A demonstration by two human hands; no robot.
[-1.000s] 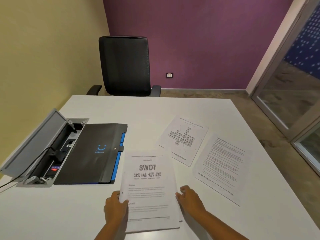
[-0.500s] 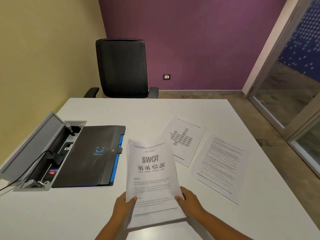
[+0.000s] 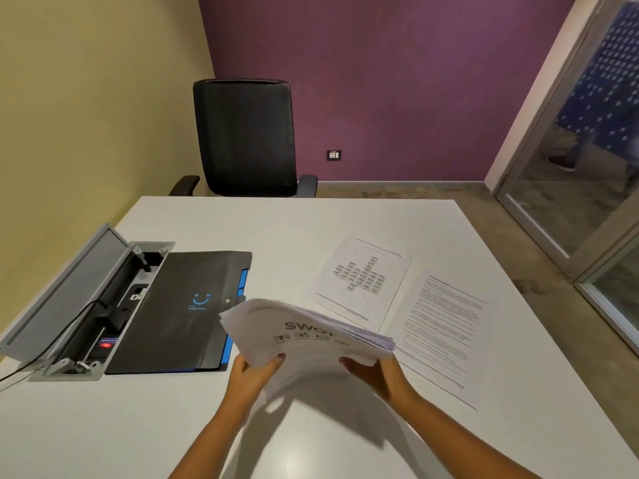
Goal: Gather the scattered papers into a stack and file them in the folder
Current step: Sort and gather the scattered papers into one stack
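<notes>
On table: smooth white square tabletop [image 3: 311,236]; black office chair [image 3: 245,136] beyond, purple wall [image 3: 380,81] behind.
Stack: thick white paper stack headed "SWOT" [image 3: 307,335], lifted clear (shadow beneath).
Hands: left hand [image 3: 250,376], right hand [image 3: 378,373], fingers clasping stack's near edge.
Folder: closed black folder with blue edge [image 3: 188,311], left.
Loose: two printed sheets [image 3: 363,278], right.

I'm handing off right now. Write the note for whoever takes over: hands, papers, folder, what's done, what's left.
Left hand: gripping the near left edge of the paper stack, thumb on top.
Right hand: supporting the stack's near right edge from below.
The stack, SWOT page on top, is held above the table.
Two loose sheets lie flat to the right: the chart sheet and the text sheet.
The black folder lies closed at left, beside the open cable box.
Done: part of the pile gathered.
Left: add both sheets, open the folder, file the stack.
</notes>
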